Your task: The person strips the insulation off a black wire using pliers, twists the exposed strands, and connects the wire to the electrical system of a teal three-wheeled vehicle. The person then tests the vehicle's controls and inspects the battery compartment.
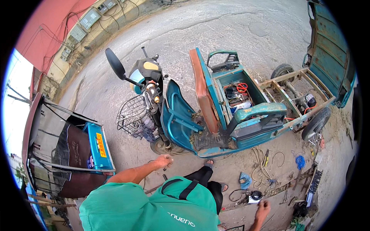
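Observation:
My left hand (163, 161) reaches out beside the front wheel of a blue electric cargo tricycle (216, 152), its fingers curled together. A small dark piece shows just below those fingers; whether it is held or lies on the ground is unclear. Low at the right hangs my right hand (263, 210), loosely open with nothing seen in it. Nearest to it, a coil of black cable (256, 195) lies on something white. The tricycle's brown seat (204, 92) is tipped up, baring a compartment with red-handled pliers or similar tool (242, 87) and other items.
Loose rope (262, 169), a screwdriver-like yellow and black tool (266, 157), blue string (300, 162) and a blue bag (244, 180) litter the ground. The tricycle's rusty cargo bed (331, 54) stands raised at the far right. A covered vehicle (96, 142) stands left.

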